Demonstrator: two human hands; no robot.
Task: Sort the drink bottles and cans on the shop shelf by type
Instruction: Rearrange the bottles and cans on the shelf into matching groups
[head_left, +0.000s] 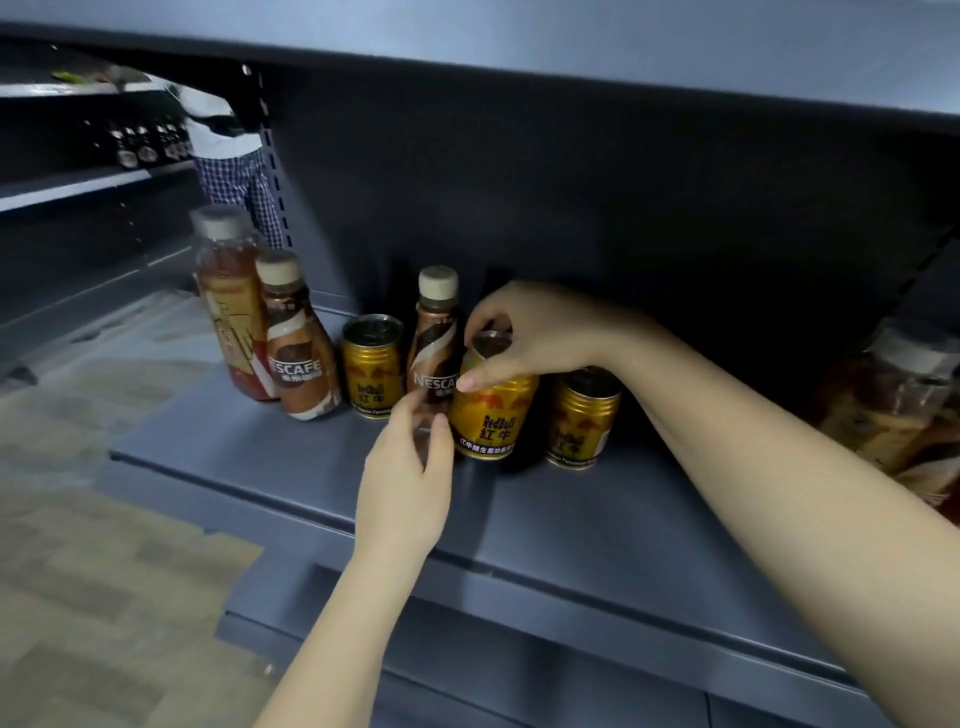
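On the grey shelf (545, 519) stand, from left, a tall tea bottle (228, 306), a Nescafe bottle (298, 358), a gold Red Bull can (371, 366), a second Nescafe bottle (435, 343), a tilted Red Bull can (493, 415) and a third Red Bull can (582, 418). My right hand (530, 332) grips the tilted can by its top rim. My left hand (410, 478) wraps around the base of the second Nescafe bottle. At the far right stands another tea bottle (893, 400), blurred.
Another shelf board (571, 47) hangs overhead. Left of the shelf is wood-pattern floor (104, 571). A person in checked trousers (239, 187) stands behind the shelving at the upper left, beside a neighbouring shelf with dark bottles (145, 145).
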